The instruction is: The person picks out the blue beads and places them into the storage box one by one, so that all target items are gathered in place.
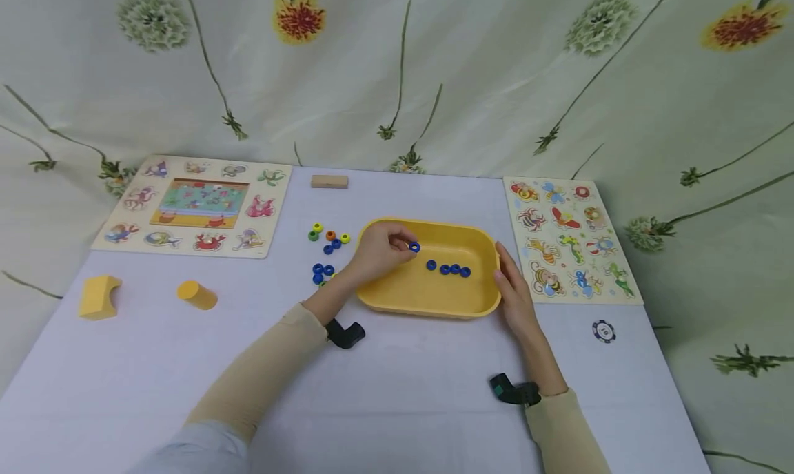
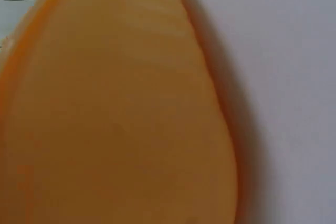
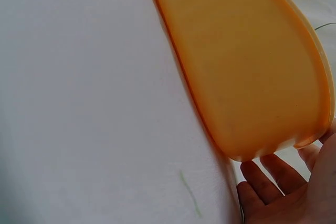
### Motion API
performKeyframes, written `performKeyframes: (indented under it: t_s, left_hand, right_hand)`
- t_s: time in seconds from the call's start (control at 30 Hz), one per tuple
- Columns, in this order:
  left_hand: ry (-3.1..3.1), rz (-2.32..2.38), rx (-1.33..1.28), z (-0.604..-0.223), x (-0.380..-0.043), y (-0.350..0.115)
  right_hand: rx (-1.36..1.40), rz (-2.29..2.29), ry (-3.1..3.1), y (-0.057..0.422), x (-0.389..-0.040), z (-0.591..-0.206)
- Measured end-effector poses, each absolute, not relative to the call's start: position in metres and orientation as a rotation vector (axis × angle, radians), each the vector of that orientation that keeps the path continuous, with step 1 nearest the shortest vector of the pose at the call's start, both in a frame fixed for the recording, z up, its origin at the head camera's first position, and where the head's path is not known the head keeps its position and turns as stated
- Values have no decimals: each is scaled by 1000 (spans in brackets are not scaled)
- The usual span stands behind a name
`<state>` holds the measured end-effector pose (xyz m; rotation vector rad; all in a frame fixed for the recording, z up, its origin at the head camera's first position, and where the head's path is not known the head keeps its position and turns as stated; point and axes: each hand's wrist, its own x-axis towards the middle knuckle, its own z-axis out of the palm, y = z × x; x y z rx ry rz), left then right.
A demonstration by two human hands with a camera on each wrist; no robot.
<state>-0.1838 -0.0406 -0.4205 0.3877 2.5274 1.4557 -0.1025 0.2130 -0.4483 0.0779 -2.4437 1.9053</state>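
In the head view, my left hand (image 1: 381, 251) is over the left part of the yellow tray (image 1: 424, 305), pinching a blue ring-shaped bead (image 1: 414, 247) between thumb and fingertips. Several matching blue beads (image 1: 444, 269) lie in a short row on the tray floor. My right hand (image 1: 516, 291) holds the tray's right end; the right wrist view has its fingers (image 3: 261, 183) bent against that end. An orange-yellow surface, seen close up, fills most of the left wrist view, where neither hand nor bead shows.
Left of the tray lie loose blue, green, yellow and orange beads (image 1: 331, 235). Further left are a yellow cylinder (image 1: 196, 295), a yellow arch block (image 1: 99, 297) and a sea-animal puzzle board (image 1: 130, 215). A wooden block (image 1: 329, 181), an insect board (image 1: 561, 240) and a poker chip (image 1: 604, 331) also lie around.
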Motion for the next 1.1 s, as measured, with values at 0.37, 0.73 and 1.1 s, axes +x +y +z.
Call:
performKeyframes:
  t_s: [0.37,0.73,1.1]
  left_hand:
    - [2559,1083,571,-446,-198,-9]
    - [2557,1143,710,-422,-158,-23]
    - [2655,1772,604,-402,-119,-133]
  right_hand:
    - [81,1870,-2450,216,-105,-454]
    - [112,1882,-2444,211,-102,-450]
    - [100,1878,-2437,213,-104,-451]
